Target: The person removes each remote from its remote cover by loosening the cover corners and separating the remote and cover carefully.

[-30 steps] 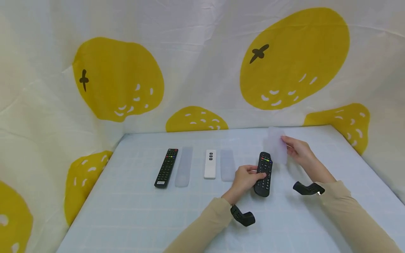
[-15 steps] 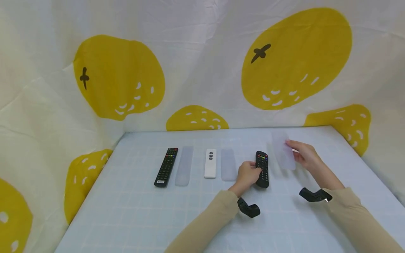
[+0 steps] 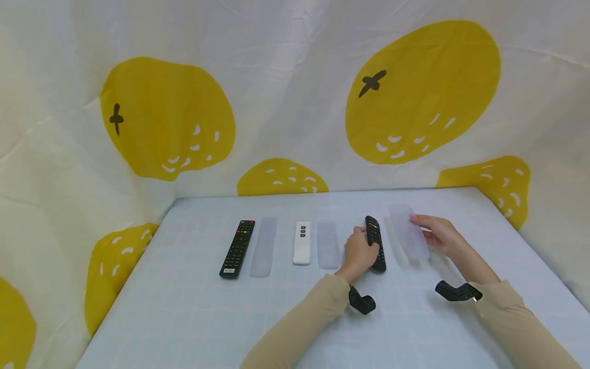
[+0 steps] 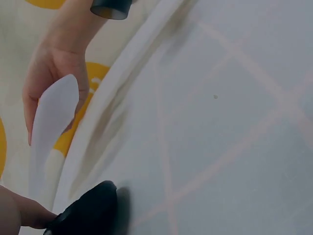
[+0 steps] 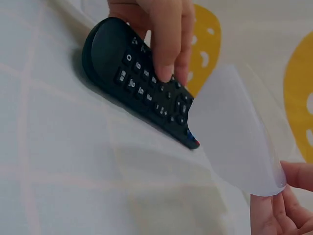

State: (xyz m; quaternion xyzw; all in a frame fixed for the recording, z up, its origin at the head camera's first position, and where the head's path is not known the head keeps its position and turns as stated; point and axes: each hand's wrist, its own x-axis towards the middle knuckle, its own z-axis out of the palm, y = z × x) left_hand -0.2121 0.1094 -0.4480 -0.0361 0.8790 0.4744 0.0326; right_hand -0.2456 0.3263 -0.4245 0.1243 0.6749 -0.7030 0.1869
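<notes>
My left hand [image 3: 361, 254] grips a black remote control [image 3: 376, 245] with its thumb on the buttons. The remote is low at the tabletop; whether it touches cannot be told. In the right wrist view this remote [image 5: 139, 81] slants with its wide end up left. My right hand [image 3: 441, 234] pinches the edge of a translucent, flat remote cover [image 3: 408, 231], thumb on one face. The cover is held above the table, just right of the remote and apart from it. In the right wrist view, the cover [image 5: 234, 132] overlaps the remote's far end.
Left on the table [image 3: 193, 318] lies another black remote [image 3: 237, 249] beside a long translucent cover [image 3: 264, 247]. A white remote [image 3: 302, 243] and a shorter cover [image 3: 328, 245] lie mid-table, close to my left hand. A fruit-printed curtain [image 3: 286, 102] stands behind the table.
My left hand has moved the black remote leftward, away from the cover, and lower. My right hand has brought the cover slightly nearer to me. Both grips stay the same.
</notes>
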